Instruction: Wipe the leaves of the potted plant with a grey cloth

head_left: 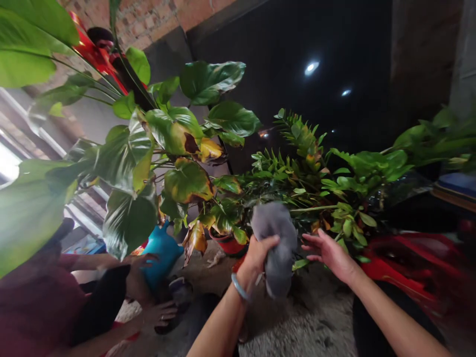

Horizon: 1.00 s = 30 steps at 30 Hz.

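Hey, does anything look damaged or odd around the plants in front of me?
Yes: left of the gray cloth in your left hand, a broad leaf is yellow and brown along its edge, and a shriveled leaf droops beside the red pot. They look damaged next to the greener foliage.

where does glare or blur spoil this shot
Head view: glare at the left edge hazes the large leaf; head view: bright spots shine on the dark panel; head view: the grey cloth in the left hand looks blurred.
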Motion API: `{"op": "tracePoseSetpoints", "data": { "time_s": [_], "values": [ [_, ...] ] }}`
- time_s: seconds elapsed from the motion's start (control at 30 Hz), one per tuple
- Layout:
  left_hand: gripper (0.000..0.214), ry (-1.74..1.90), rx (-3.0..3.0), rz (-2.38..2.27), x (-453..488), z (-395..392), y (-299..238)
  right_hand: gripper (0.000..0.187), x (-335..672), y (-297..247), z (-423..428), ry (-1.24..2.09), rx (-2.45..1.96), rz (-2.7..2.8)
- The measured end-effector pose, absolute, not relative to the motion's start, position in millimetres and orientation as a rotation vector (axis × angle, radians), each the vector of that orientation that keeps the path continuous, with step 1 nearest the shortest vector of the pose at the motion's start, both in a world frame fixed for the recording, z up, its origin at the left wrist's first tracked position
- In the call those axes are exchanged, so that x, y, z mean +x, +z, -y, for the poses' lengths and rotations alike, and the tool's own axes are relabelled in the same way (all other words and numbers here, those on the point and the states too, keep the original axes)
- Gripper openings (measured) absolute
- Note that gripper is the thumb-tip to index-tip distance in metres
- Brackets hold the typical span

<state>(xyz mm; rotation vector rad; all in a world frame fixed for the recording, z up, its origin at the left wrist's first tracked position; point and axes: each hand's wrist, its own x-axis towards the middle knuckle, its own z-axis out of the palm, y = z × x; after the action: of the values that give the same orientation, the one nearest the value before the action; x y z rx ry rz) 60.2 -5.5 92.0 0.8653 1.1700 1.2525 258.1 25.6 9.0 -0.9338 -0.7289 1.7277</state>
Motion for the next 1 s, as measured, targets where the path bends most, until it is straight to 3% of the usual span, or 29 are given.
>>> {"op": "tracePoseSetpoints", "data": {
  "time_s": [0.17, 0.4, 0.47, 0.63, 0.7, 0.87, 1.0],
  "values": [
    [0.027, 0.852, 1.202, -1.100, 42, 55, 72, 0.046, 262, 9, -25, 1.770, -0.988, 0.736],
    [0.039, 1.619, 0.642, -1.032, 11, 9, 141, 0.039, 259, 8, -25, 1.726, -0.933, 0.764],
    [0.040, 1.642, 0.543, -1.068, 14, 8, 123, 0.036, 257, 9, -25, 1.725, -0.955, 0.734],
    [0.044, 1.258, 0.486, -1.217, 25, 58, 35, 0.034, 260, 6, -27, 1.723, -0.974, 0.756],
    [0.043, 1.212, 0.516, -1.199, 22, 73, 25, 0.035, 262, 4, -27, 1.718, -0.974, 0.763],
    [0.040, 1.383, 0.546, -1.097, -2, 51, 85, 0.033, 259, 2, -26, 1.679, -0.957, 0.740],
    [0.025, 1.645, 0.401, -1.077, -6, 18, 108, 0.030, 256, 4, -27, 1.680, -0.965, 0.729]
  ]
}}
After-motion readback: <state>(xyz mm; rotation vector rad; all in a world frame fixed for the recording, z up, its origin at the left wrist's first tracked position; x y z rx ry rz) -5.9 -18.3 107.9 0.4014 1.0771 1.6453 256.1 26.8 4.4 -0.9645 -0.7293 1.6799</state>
